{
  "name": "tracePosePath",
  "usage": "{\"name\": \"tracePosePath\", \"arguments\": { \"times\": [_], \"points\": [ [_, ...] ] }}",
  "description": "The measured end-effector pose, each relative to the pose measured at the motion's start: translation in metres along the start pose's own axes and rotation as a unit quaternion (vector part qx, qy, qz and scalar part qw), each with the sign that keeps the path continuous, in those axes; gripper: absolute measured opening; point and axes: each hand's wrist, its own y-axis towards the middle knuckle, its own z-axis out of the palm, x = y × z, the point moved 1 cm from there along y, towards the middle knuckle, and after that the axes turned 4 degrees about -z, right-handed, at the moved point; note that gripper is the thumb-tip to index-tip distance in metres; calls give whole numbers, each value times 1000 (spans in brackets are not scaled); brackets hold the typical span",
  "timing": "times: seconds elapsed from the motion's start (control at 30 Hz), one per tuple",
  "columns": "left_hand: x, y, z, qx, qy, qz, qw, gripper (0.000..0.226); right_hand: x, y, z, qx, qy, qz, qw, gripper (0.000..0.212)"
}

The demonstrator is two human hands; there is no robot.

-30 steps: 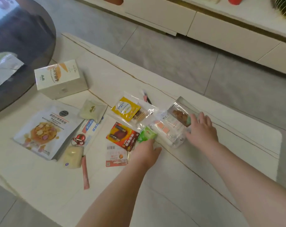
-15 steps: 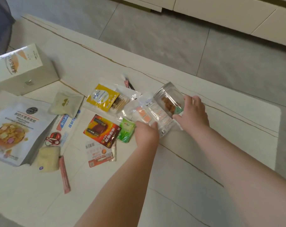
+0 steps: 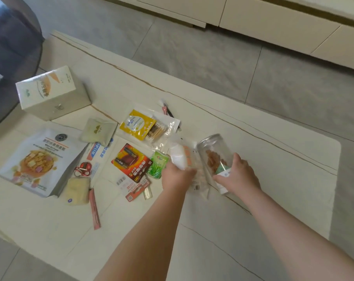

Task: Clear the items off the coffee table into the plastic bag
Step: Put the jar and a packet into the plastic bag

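On the cream coffee table (image 3: 253,179) my right hand (image 3: 237,175) grips a clear plastic jar (image 3: 213,153) of brown snacks, tilted and lifted off the top. My left hand (image 3: 177,175) pinches a clear plastic bag (image 3: 184,159) with white and orange print, beside the jar. Left of it lie a green sachet (image 3: 157,164), a red battery pack (image 3: 131,161), a yellow cotton-swab pack (image 3: 143,126), a cereal pouch (image 3: 38,161) and a white box (image 3: 52,92).
Also on the table are a pale sachet (image 3: 98,130), a red keyring (image 3: 83,168), a yellow pouch (image 3: 77,190), a pink stick sachet (image 3: 95,209) and a pen (image 3: 166,108). A dark round table (image 3: 12,47) sits at left, grey floor tiles and cream cabinets (image 3: 273,23) beyond.
My right hand has lifted and tilted the jar up off the table. My left hand let go of the green sachet and took hold of the clear bag.
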Motion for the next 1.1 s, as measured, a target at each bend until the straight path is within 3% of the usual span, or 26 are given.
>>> {"name": "tracePosePath", "arguments": {
  "times": [0.17, 0.47, 0.57, 0.67, 0.73, 0.83, 0.97, 1.1],
  "points": [
    [6, -37, -45, 38, -32, -31, 998, 35, 20, -41, -16, 32, 41, 3, 999, 79],
    [21, -142, -160, -63, -140, -32, 988, 42, 110, -139, -52, 65, 25, -146, 987, 87],
    [41, -178, -204, -78, -184, -32, 979, 59, 140, -176, -53, 85, 13, -192, 978, 92],
    [67, -214, -250, -120, -210, -45, 969, 30, 171, -216, -54, 102, -10, -236, 966, 96],
    [86, -237, -278, -152, -235, -47, 959, 27, 192, -244, -52, 114, -18, -271, 955, 94],
    [115, -274, -316, -164, -292, -43, 941, 43, 226, -288, -47, 136, -46, -327, 934, 94],
    [158, -330, -361, -218, -365, -47, 904, 24, 273, -352, -32, 162, -103, -401, 896, 97],
    [215, -374, -400, -269, -441, -68, 853, 31, 316, -425, -5, 189, -134, -470, 852, 86]
  ]
}}
